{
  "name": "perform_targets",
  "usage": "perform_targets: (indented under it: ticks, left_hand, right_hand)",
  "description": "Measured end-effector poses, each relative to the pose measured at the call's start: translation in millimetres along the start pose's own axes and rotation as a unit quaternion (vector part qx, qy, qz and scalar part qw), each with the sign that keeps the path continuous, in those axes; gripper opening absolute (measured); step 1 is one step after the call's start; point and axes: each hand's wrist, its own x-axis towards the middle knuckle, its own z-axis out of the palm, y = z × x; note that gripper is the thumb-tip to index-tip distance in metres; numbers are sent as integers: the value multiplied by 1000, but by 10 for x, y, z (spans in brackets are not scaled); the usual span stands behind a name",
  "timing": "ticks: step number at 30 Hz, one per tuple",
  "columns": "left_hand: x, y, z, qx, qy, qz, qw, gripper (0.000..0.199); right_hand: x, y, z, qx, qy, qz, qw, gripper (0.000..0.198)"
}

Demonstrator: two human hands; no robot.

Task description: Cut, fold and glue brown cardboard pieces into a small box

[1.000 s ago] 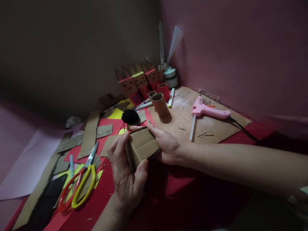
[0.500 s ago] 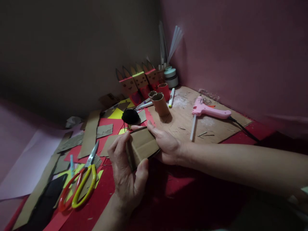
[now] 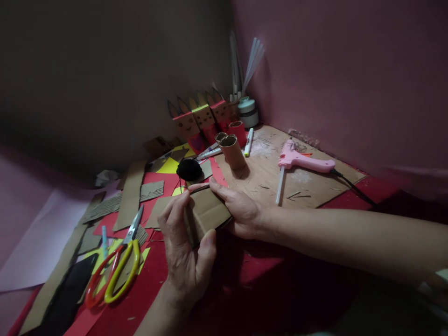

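Hardly anything has shifted since the frame half a second ago, save the right thumb, which sits slightly further left along the far edge of the folded cardboard piece (image 3: pixel 212 212). That piece lies directly between the two hands, within the grip itself. The right hand (image 3: pixel 241 210) cradles its right side, thumb on the far edge; the left hand (image 3: pixel 184 247) is half curled around its left side, fingertips at the far corner and thumb at the near one. Both are equally near, and its long axis is hard to tell with the ends covered. Just beyond the grip sits a black yarn ball (image 3: pixel 189 170), with a cardboard tube (image 3: pixel 234 154) upright behind; scissors (image 3: pixel 126 241) lie to its left, a pink glue gun (image 3: pixel 308 162) to its right.
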Motion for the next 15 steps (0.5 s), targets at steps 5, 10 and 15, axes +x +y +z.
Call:
perform_targets:
  ticks: [5, 10, 15]
  left_hand:
    - [-4, 6, 1, 0, -7, 4, 1000, 61]
    - [-7, -32, 23, 2, -12, 4, 1000, 57]
    - [5, -24, 25, 6, -23, 3, 1000, 55]
  right_hand:
    - [-4, -12, 14, 30, 18, 9, 999, 45]
    - [-10, -34, 14, 30, 42, 26, 998, 47]
    - [4, -25, -20, 36, 45, 29, 998, 46]
